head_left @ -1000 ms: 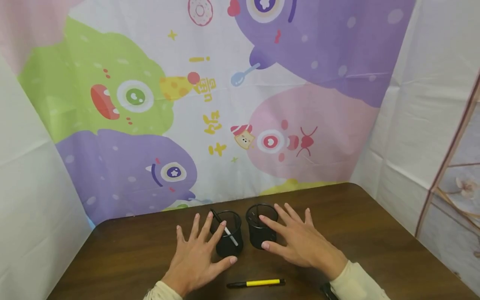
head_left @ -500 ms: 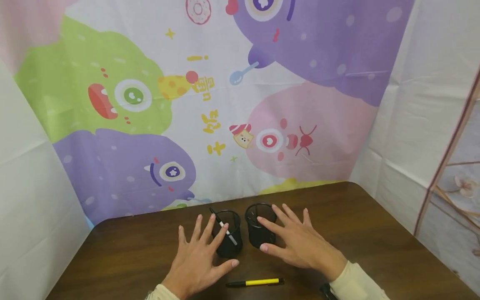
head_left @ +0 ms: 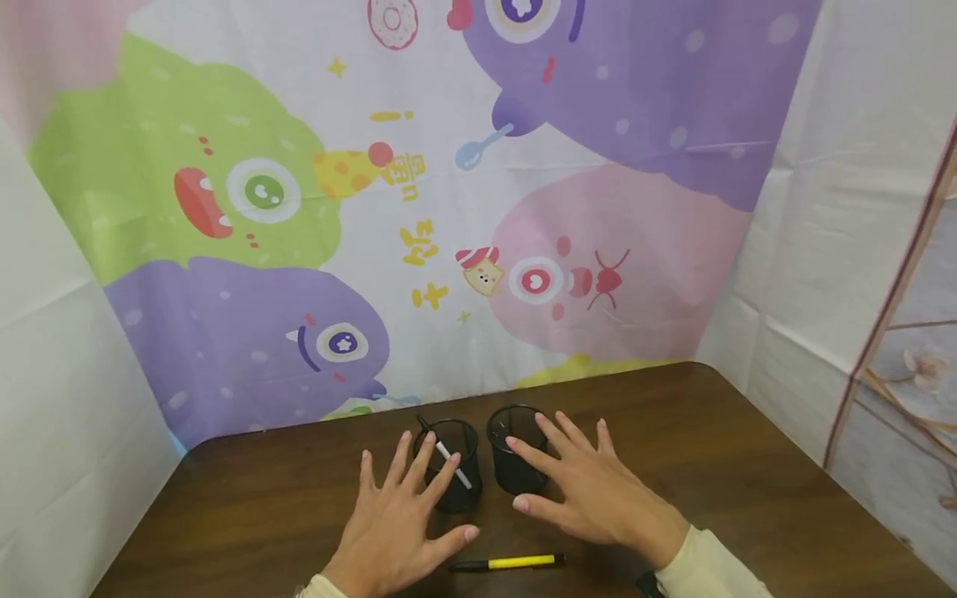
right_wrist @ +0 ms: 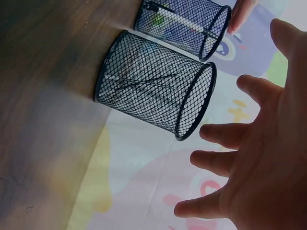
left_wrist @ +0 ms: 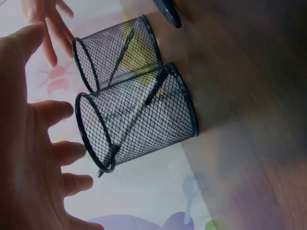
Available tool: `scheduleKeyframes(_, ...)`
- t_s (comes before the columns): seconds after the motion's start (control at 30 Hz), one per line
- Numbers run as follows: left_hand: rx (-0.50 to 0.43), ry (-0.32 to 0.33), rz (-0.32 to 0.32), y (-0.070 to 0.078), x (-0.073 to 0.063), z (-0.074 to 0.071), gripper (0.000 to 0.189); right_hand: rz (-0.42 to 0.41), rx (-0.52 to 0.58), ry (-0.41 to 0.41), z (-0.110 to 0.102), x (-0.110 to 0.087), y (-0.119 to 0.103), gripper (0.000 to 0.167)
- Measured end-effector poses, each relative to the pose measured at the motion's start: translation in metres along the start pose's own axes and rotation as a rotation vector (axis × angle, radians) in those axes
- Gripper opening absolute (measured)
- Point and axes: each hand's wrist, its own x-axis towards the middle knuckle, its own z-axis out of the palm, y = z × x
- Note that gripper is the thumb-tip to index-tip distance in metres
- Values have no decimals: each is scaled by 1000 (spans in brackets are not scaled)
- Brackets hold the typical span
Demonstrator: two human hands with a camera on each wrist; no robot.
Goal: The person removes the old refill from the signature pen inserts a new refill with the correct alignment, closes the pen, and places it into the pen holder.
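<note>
now, head view, left hand (head_left: 392, 531): fingers and thumb fanned wide and nearly straight, palm down, fingertips overlapping the left mesh cup (head_left: 462, 496) from this angle.
right hand (head_left: 598, 490): likewise spread, fingers nearly straight, tips at the right mesh cup (head_left: 516, 472); contact is hard to judge from up here.
left mesh cup: black, upright on the table (head_left: 254, 507), with a black-and-white pen (head_left: 443, 449) leaning in it, dark end poking past the rim.
right mesh cup: black, upright, just beside the left one.
yellow pen (head_left: 516, 563): yellow barrel, black ends, lying crosswise on the table on the near side of both cups, near the left thumb.
sleeves (head_left: 710, 569): pale cream, one at each wrist.
backdrop (head_left: 434, 349): cartoon monsters in green, purple and pink, printed sideways, behind the table.
left wrist view, left hand: fingers apart and slightly bent, tips close to the left mesh cup's rim; whether any of them touches it, i cannot tell.
black-and-white pen: slanting inside that cup, seen through the mesh.
right wrist view, right hand: fingers spread and relaxed, tips just off the right mesh cup's rim.
thin dark item (right_wrist: 148, 82): inside the right mesh cup, too blurred to name.
</note>
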Motion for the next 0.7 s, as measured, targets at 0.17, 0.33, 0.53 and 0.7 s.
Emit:
scheduleKeyframes(0.17, -21, 5, 10, 4, -1, -1, 84, -7, 0, 1, 0, -1, -1, 71)
scheduleKeyframes(0.33, -24, 25, 28, 6, -1, 0, 82, -18, -11, 4, 0, -2, -3, 70)
scheduleKeyframes(0.53, -16, 41, 49, 7, -2, -1, 81, -24, -32, 7, -1, -1, -5, 70)
scheduleKeyframes(0.7, -20, 15, 53, 8, -4, -1, 80, -22, -25, -6, -2, -3, -6, 72)
